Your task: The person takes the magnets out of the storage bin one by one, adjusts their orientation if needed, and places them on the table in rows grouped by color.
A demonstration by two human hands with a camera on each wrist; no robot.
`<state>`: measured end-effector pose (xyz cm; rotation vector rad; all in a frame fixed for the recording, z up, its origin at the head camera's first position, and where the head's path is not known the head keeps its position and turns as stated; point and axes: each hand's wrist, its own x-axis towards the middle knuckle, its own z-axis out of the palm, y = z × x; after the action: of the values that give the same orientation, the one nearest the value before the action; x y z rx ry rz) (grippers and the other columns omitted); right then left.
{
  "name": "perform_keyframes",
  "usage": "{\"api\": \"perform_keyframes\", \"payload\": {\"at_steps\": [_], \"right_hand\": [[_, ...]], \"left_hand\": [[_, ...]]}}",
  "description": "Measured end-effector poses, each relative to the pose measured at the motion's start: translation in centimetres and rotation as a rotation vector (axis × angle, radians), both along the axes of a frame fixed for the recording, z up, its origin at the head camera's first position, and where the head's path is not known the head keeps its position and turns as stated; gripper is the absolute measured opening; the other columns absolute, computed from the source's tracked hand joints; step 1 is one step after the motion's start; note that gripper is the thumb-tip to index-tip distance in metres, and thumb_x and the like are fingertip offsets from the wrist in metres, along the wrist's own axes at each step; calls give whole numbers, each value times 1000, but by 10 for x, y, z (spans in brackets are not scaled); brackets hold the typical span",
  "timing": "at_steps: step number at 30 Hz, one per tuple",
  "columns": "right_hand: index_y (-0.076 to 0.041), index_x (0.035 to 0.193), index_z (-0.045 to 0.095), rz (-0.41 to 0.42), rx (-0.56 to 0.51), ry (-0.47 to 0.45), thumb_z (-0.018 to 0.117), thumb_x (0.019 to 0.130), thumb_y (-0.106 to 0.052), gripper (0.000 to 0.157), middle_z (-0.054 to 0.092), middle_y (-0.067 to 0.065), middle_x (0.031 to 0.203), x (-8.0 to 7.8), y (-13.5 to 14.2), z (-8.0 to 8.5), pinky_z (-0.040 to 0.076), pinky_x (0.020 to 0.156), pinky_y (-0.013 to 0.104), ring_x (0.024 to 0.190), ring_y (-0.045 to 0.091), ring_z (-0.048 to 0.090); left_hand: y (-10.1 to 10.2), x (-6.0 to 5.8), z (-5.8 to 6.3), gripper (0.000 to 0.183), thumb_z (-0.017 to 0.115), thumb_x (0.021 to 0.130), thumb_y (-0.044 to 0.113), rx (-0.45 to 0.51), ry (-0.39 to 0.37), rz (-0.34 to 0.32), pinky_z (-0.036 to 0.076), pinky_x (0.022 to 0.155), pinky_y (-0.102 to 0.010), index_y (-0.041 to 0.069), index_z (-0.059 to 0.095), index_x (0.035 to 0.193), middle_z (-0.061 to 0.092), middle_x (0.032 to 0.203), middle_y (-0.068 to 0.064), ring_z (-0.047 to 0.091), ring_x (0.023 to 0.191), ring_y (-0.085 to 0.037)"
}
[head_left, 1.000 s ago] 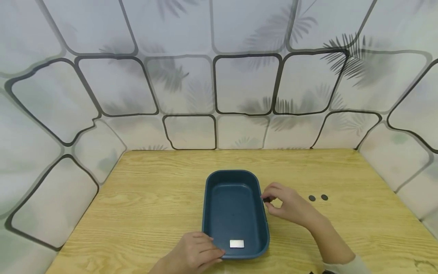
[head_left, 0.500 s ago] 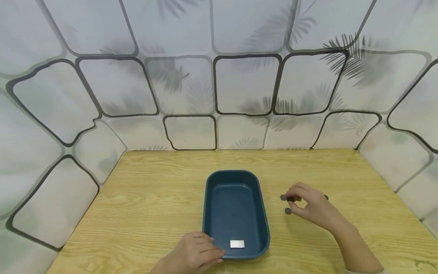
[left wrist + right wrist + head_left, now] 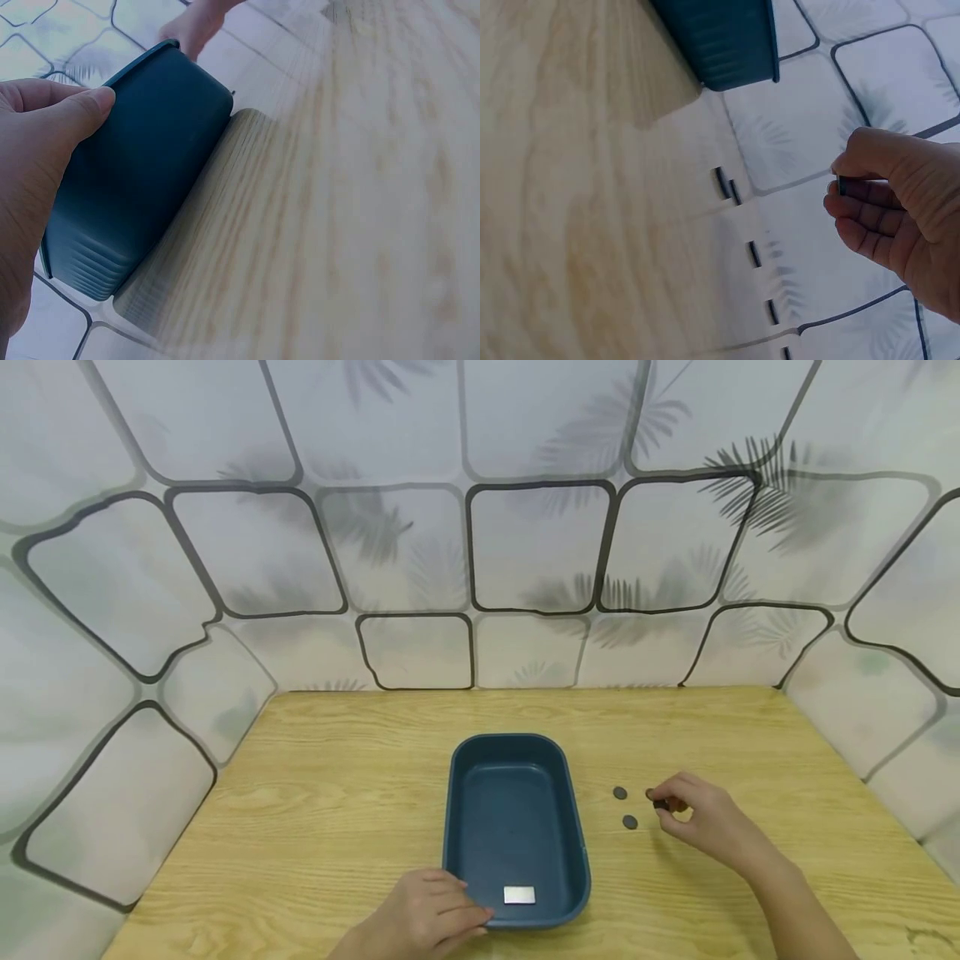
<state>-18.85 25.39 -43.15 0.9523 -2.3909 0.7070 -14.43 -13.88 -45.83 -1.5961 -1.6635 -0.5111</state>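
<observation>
My left hand [image 3: 431,910] grips the near left corner of a dark blue rectangular plastic tray [image 3: 447,810]; in the left wrist view its thumb [image 3: 94,105] lies on the tray's outer wall. A small shiny silvery rectangle [image 3: 519,895] lies inside, at the near end. To the right of the tray my right hand [image 3: 697,818] pinches a small dark disc [image 3: 841,184] between thumb and index finger, above the table. Left of that hand are dark round discs [image 3: 619,792] lying flat. Beyond them another disc [image 3: 650,794] is partly covered by the fingertips.
The right wrist view shows several dark discs [image 3: 754,253] edge-on along the wooden table [image 3: 352,777]. A patterned pale wall covering [image 3: 525,543] rises behind the table and along both sides.
My right hand has moved right, away from the tray's right rim, with the dark disc still pinched. Discs it hid are now in view. My left hand and the tray stay put.
</observation>
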Motion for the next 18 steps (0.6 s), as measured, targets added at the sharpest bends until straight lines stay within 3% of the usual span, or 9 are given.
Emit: {"api": "perform_keyframes", "payload": {"at_steps": [3, 10, 18], "right_hand": [[-6, 87, 65, -91, 37, -85, 74, 65, 11, 29, 63, 1, 85, 0, 1, -6, 47, 59, 15, 70, -1, 52], [-5, 91, 66, -284, 119, -399, 68, 79, 0, 12, 59, -1, 88, -1, 4, -14, 49, 61, 23, 74, 7, 51], [-6, 88, 67, -292, 138, -394, 68, 79, -1, 11, 60, 0, 86, -1, 5, -22, 48, 60, 23, 72, 7, 50]], "left_hand": [[0, 0, -1, 15, 62, 92, 19, 5, -4, -1, 53, 74, -16, 13, 74, 85, 70, 74, 8, 64, 67, 3], [-1, 1, -1, 14, 63, 91, 19, 0, -20, -1, 53, 75, -16, 12, 74, 85, 70, 74, 8, 64, 68, 3], [-1, 0, -2, 14, 63, 91, 19, -2, -24, 1, 53, 75, -16, 12, 74, 85, 70, 75, 8, 64, 68, 3]]}}
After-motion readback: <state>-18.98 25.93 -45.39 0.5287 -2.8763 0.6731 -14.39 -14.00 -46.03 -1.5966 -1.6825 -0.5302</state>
